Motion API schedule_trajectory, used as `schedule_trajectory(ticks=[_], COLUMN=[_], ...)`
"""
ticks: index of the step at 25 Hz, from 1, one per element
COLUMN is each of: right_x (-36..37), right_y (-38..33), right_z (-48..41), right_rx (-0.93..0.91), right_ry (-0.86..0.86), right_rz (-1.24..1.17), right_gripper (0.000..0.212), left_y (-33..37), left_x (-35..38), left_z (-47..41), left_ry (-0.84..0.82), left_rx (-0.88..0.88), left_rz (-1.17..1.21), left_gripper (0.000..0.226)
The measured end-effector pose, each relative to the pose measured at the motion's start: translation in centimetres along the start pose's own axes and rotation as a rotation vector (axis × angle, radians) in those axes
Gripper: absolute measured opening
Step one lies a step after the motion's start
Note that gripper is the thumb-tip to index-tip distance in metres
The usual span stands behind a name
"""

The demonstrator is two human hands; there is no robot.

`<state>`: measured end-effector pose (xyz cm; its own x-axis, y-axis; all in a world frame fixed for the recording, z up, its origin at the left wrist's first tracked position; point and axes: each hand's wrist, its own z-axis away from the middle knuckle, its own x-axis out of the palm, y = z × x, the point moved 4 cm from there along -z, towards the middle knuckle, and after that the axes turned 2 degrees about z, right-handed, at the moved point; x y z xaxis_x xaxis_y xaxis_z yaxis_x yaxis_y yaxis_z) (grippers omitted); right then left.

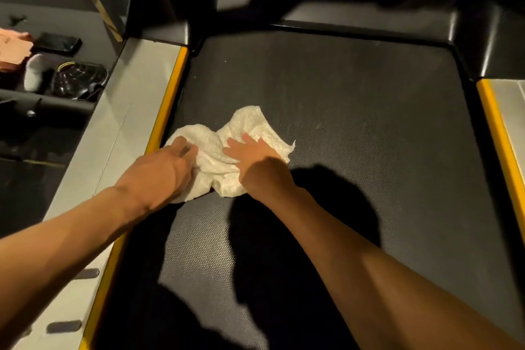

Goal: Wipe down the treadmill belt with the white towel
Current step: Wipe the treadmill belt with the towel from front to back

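On the textured treadmill belt (355, 122), near its yellow-edged grey side rail (136, 111), the left hand (167, 169) grips the white towel (250, 128) while the right hand (257, 158) presses it flat-fingered

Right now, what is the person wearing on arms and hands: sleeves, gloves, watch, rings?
Nothing visible. The left forearm and right forearm are bare to the frame edge, with no sleeves. The left hand and right hand have no gloves. No watch, bracelet or ring shows on the wrists or visible fingers. The dim light could hide fine detail.
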<state>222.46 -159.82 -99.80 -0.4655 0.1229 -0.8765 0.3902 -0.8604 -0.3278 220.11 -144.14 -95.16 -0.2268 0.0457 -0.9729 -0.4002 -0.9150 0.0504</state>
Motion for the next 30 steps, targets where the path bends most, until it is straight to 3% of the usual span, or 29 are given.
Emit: schedule_trajectory(ticks=[3, 6, 8, 11, 13, 16, 18, 21, 23, 27, 30], right_x=[-0.5, -2.2, -1.8, -1.0, -0.8, -1.3, -0.6, 0.4, -0.1, -1.0, -0.5], right_y=[0.8, -2.1, -2.5, 1.3, 3.3, 2.3, 1.6, 4.6, 7.6, 7.1, 7.9], right_z=[-0.4, 1.2, 3.9, 7.1, 6.8, 5.6, 7.2, 11.4, 12.3, 11.7, 14.9], right_rx=[0.116, 0.06, 0.038, 0.217, 0.267, 0.186, 0.164, 0.265, 0.387, 0.319, 0.308], right_ry=[0.081, 0.107, 0.152, 0.267, 0.263, 0.203, 0.198, 0.302, 0.348, 0.308, 0.34], right_rz=[-0.036, -0.083, -0.207, -0.213, -0.194, -0.067, -0.076, -0.172, -0.167, -0.276, -0.243], right_gripper=[0.055, 0.055, 0.051, 0.044, 0.048, 0.05, 0.04, 0.04, 0.043, 0.047, 0.043], left_y=[0.2, 0.1, 1.4, 4.0, 4.7, 5.6, 6.5, 10.1, 11.7, 13.8, 15.4], left_x=[0.1, 0.1, 0.4, 0.7, 0.6, 0.8, 1.2, 1.1, 0.8, -0.9, 0.6], left_z=[0.0, -1.2, -0.8, 0.0, -0.9, -2.1, -1.7, -1.5, -3.5, -7.7, -6.4], left_ry=[-0.029, 0.003, 0.028, -0.031, -0.061, -0.09, -0.069, -0.086, -0.107, -0.101, -0.122], left_rx=[-0.003, -0.092, 0.007, 0.17, 0.162, 0.141, 0.226, 0.355, 0.327, 0.277, 0.356], left_rz=[0.041, -0.002, -0.046, -0.09, -0.111, -0.159, -0.179, -0.18, -0.187, -0.362, -0.278], left_gripper=[0.034, 0.035, 0.047, 0.066, 0.074, 0.057, 0.046, 0.043, 0.048, 0.044, 0.026])
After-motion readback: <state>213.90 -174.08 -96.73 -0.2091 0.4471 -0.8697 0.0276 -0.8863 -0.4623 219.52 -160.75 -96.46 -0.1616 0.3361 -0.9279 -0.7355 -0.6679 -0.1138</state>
